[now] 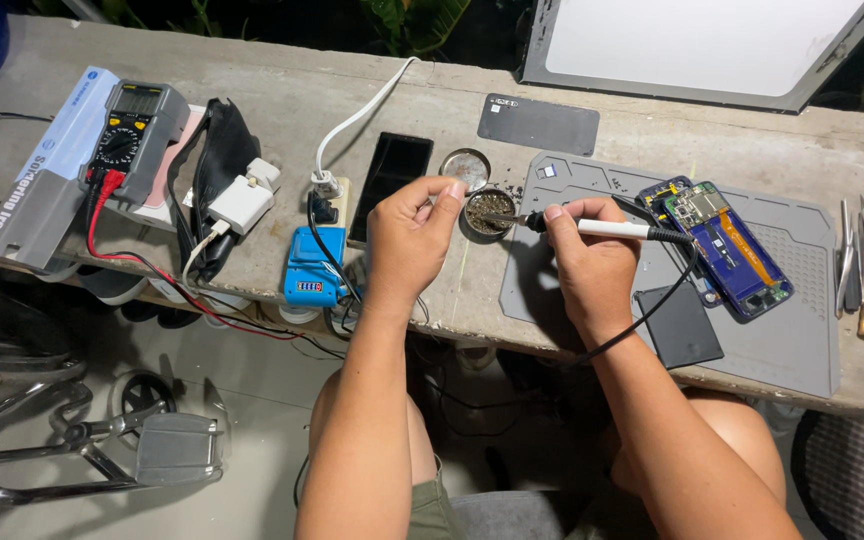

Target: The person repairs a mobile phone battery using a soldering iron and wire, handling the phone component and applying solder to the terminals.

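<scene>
Two hands are held over the worktop (282, 100). A soldering iron (592, 228) is pinched pen-fashion in the right hand (592, 265), long axis lying left-right, tip pointed left into a small round tin (490, 211) of tip cleaner. The left hand (407, 240) is seen just left of the tin, fingers curled, nothing visibly pinched. An opened phone (727, 250) lies on a grey mat (802, 340) to the right
</scene>
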